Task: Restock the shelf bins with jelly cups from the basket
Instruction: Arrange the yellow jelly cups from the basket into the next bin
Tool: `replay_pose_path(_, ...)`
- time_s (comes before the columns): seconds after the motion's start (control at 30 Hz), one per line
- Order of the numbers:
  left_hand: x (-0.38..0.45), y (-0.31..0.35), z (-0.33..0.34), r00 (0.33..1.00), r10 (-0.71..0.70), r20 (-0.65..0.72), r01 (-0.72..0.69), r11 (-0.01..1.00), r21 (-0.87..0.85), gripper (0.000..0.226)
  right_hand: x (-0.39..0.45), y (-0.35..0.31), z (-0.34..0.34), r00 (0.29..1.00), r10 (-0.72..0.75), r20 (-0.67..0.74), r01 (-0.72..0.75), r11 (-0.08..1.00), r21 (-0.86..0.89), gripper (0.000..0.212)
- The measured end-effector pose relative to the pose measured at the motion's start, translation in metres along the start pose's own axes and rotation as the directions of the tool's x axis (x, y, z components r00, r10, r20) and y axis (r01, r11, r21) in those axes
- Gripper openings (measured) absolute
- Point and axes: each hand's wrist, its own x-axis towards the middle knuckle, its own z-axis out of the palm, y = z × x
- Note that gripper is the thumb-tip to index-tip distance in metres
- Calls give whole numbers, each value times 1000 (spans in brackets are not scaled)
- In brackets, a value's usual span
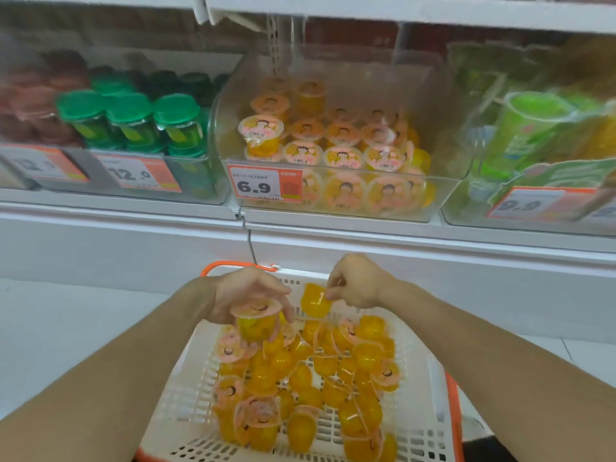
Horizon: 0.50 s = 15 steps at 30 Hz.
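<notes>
- The left hand (248, 295) grips one cup (256, 323) from above; the right hand (358, 283) pinches another cup (315, 300) by its rim.
- Both cups hang over the far end of the basket (186, 388).
- Many cups are left there; the far bin (333, 135) is only partly full.

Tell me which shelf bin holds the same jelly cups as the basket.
The middle clear bin with the 6.9 price tag: its cups are yellow with pink lids, like those in the basket. The left bin holds green-lidded cups.
</notes>
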Motion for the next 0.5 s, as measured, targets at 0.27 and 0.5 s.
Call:
replay_pose_path(0.27,-94,76,46,981,46,-190,38,909,415,78,-59,-43,-82,911,-323,-257,329,944,-21,7)
replay_pose_path(0.5,-87,76,64,826,362,-432,-331,932,147,66,-69,-51,-88,488,-548,-679,494,815,-302,13)
